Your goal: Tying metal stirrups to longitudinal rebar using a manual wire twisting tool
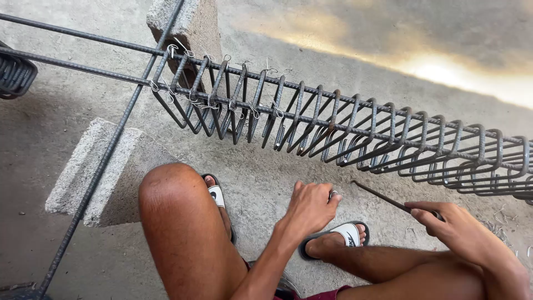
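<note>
1. The left hand (312,206) hangs over the concrete floor (261,183), fingers curled loosely inward; something small and pale shows at the fingertips, too small to tell whether it is held.
2. The right hand (455,228) is closed around the handle end of a thin dark hook tool (380,195), which slants up and to the left from the fist, its tip free in the air below the cage.
3. Below the hands are the person's bare knees and two feet in white-and-black slide sandals (347,232) flat on the floor.
4. Just beyond the tool's tip runs a rebar cage (344,119): many bent steel stirrups (388,139) strung on long bars, crossing from the upper left toward the right edge of the floor.
5. The stirrups at the cage's left end carry twisted wire ties (177,51); those to the right sit close together and lean.
6. The cage's left end rests near a concrete block (189,22); a second block (94,166) lies at the left, with a single long bar (105,161) crossing it.
</note>
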